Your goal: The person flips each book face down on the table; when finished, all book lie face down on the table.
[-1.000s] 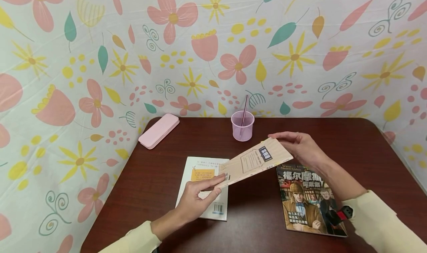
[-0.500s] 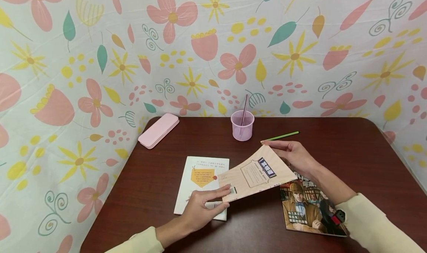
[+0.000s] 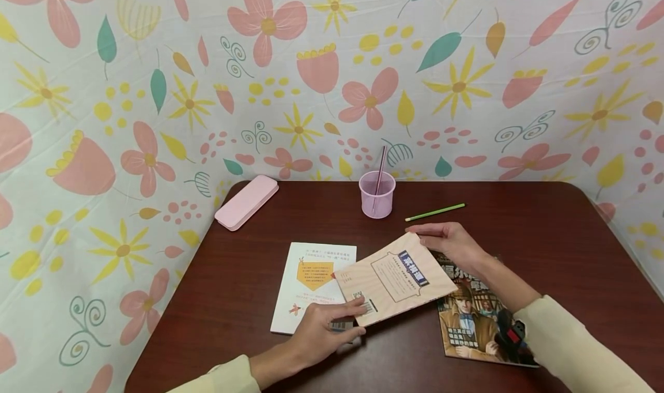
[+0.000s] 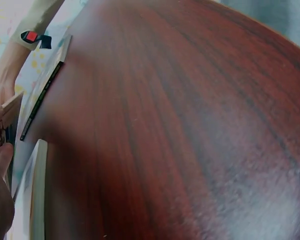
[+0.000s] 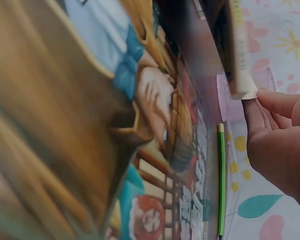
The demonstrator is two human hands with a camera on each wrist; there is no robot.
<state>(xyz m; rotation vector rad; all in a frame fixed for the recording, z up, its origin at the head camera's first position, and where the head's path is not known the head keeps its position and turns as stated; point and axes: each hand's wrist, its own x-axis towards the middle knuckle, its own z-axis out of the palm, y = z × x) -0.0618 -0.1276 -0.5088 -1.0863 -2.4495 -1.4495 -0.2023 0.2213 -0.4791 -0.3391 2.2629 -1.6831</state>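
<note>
In the head view, the tan book (image 3: 394,280) was up off the table (image 3: 550,226), mostly over the gap between the white book (image 3: 285,301) and the picture book (image 3: 472,335). The left hand (image 3: 321,332) pinched its near corner and the right hand (image 3: 452,244) pinched its far corner, probably so it would not tip. The green pencil (image 3: 434,212) lay beside the pink cup (image 3: 377,204).

In the left wrist view, the tan book peeked in at the edge; that grip was mostly hidden.

In the right wrist view, the thumb and fingers squeezed just one corner, maybe to keep the cover showing.
</note>
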